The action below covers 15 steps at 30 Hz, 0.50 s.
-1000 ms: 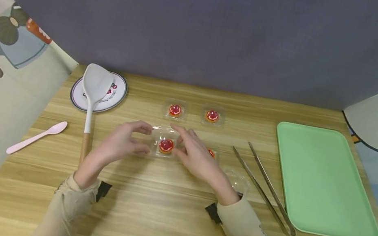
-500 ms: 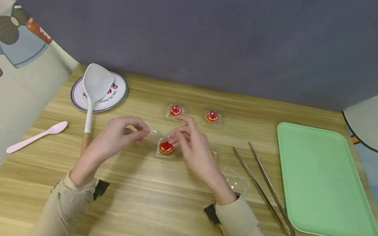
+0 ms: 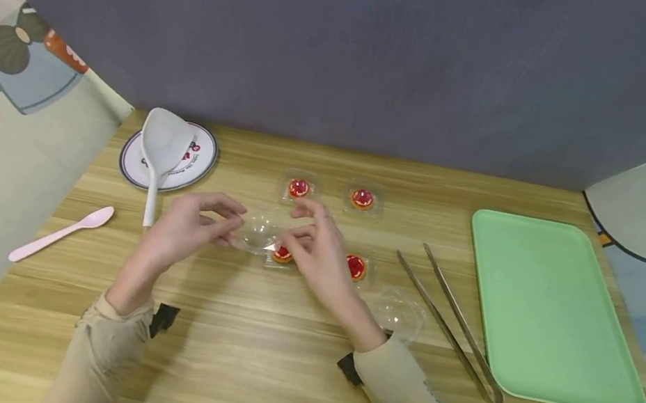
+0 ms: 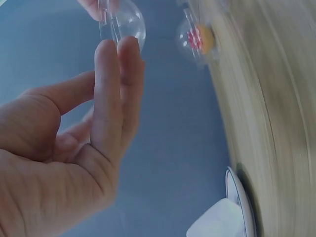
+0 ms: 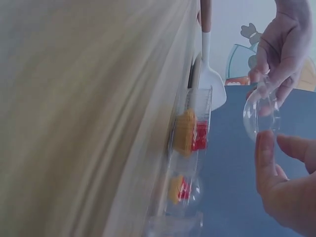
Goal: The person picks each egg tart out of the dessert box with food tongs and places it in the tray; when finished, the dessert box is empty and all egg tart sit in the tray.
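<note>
A clear domed plastic lid (image 3: 259, 230) is held up between both hands, tilted, just above and left of an uncovered small red-topped tart (image 3: 281, 254) in its clear base. At the lid's left edge my left hand (image 3: 186, 226) pinches it between thumb and fingers. My right hand (image 3: 323, 258) pinches its opposite edge; in the right wrist view its fingertips (image 5: 265, 140) meet the lid's rim. Another red-topped tart (image 3: 355, 267) sits right of the first, partly behind the right hand. Two more packed tarts, one on the left (image 3: 299, 188) and one on the right (image 3: 362, 198), stand behind.
A second clear lid (image 3: 399, 314) lies by the right wrist. Metal tongs (image 3: 451, 313) lie beside a green tray (image 3: 559, 313) on the right. On the left are a white spatula (image 3: 164, 141) across a round plate (image 3: 203, 158), and a pink spoon (image 3: 64, 234).
The clear lid has come off the front left tart and moved up and left. Both hands have shifted left with it, and the front right tart shows more now.
</note>
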Each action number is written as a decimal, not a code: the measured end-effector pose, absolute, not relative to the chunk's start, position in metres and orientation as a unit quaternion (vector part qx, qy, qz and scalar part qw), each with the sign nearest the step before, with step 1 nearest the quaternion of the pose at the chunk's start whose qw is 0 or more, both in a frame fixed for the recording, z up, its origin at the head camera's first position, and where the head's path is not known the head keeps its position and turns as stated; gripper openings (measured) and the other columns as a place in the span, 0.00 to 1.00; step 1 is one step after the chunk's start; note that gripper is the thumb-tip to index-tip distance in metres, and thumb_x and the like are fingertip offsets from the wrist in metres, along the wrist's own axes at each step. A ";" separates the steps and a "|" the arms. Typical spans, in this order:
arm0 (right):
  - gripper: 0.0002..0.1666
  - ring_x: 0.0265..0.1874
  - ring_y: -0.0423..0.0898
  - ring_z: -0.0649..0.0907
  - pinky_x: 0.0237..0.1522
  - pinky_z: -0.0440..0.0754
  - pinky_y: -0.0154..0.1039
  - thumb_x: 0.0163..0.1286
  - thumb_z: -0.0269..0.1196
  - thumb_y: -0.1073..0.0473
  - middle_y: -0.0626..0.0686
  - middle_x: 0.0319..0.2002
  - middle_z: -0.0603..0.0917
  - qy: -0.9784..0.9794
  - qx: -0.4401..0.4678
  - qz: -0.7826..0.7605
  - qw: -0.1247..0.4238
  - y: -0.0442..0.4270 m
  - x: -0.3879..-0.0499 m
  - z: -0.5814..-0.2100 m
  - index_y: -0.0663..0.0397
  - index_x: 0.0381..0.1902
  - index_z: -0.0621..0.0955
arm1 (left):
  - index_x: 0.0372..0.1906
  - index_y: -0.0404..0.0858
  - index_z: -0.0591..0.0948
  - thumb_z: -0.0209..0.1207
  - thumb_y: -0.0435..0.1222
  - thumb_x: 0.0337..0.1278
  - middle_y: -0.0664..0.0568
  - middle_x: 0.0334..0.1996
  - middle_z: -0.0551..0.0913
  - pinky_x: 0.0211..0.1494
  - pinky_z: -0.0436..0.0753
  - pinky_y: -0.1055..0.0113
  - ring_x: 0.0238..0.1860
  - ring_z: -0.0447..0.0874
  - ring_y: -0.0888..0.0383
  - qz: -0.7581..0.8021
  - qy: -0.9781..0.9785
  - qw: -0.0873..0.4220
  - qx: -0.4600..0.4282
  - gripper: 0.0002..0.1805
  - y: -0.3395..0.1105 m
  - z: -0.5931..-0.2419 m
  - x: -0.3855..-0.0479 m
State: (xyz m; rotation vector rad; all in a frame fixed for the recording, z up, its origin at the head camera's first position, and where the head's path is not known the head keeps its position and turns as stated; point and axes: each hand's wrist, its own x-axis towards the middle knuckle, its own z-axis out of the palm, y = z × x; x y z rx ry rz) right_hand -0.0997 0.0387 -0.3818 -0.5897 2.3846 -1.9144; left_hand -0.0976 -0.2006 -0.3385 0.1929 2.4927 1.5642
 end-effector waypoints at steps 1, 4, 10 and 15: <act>0.32 0.48 0.54 0.89 0.51 0.91 0.35 0.71 0.70 0.73 0.63 0.60 0.80 0.764 -0.183 -0.618 0.015 0.037 -0.100 -0.383 0.67 0.70 0.73 | 0.62 0.22 0.78 0.63 0.25 0.74 0.29 0.49 0.86 0.42 0.95 0.57 0.33 0.93 0.47 0.538 0.835 0.096 0.059 0.18 -0.202 -0.338 -0.098; 0.27 0.49 0.55 0.89 0.52 0.90 0.33 0.71 0.70 0.74 0.63 0.61 0.80 0.764 -0.167 -0.623 0.020 0.029 -0.101 -0.383 0.69 0.66 0.78 | 0.66 0.21 0.74 0.63 0.23 0.72 0.27 0.48 0.84 0.40 0.95 0.59 0.31 0.92 0.55 0.555 0.826 0.093 0.043 0.22 -0.207 -0.337 -0.099; 0.29 0.50 0.56 0.89 0.51 0.90 0.31 0.72 0.70 0.71 0.64 0.62 0.82 0.785 -0.172 -0.594 0.042 0.013 -0.108 -0.380 0.69 0.69 0.77 | 0.66 0.16 0.73 0.61 0.24 0.74 0.26 0.50 0.82 0.42 0.94 0.64 0.32 0.91 0.60 0.551 0.828 0.101 0.039 0.22 -0.224 -0.339 -0.102; 0.28 0.48 0.54 0.90 0.44 0.91 0.32 0.74 0.67 0.73 0.65 0.64 0.81 0.806 -0.171 -0.561 0.084 -0.004 -0.114 -0.376 0.69 0.70 0.77 | 0.66 0.14 0.72 0.58 0.21 0.73 0.26 0.51 0.80 0.43 0.94 0.64 0.33 0.91 0.60 0.552 0.826 0.114 0.015 0.22 -0.238 -0.346 -0.105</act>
